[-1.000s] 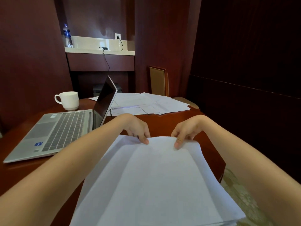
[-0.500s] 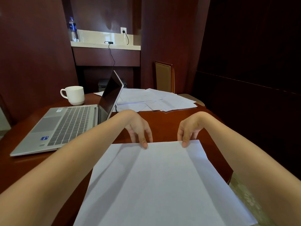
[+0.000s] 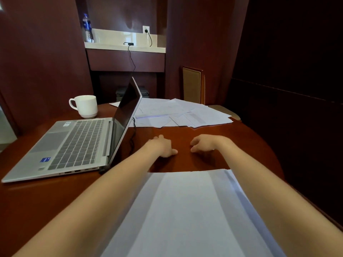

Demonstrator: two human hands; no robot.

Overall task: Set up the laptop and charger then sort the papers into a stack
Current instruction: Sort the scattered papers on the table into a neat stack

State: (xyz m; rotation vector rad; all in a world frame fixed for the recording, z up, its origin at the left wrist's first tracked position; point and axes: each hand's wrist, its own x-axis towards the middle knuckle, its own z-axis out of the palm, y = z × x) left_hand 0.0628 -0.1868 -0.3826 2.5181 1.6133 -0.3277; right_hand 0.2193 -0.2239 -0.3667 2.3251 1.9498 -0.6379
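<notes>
A stack of white papers (image 3: 189, 210) lies flat on the brown table right in front of me, between my forearms. My left hand (image 3: 163, 145) and my right hand (image 3: 204, 143) are stretched out over the bare wood beyond the stack, holding nothing, fingers loosely bent. Farther back, several loose papers (image 3: 178, 114) lie scattered near the table's far edge. The silver laptop (image 3: 74, 143) stands open at the left, screen dark. Its charger cable (image 3: 132, 62) runs from the wall socket (image 3: 146, 29) down behind the screen.
A white mug (image 3: 85, 106) stands behind the laptop. A water bottle (image 3: 87, 28) is on the far ledge. A chair back (image 3: 193, 85) rises beyond the table. The table edge (image 3: 278, 173) curves close on the right.
Both hands have let go of the stack's far edge and moved forward over the bare wood toward the scattered papers. The stack now lies flat and squared.
</notes>
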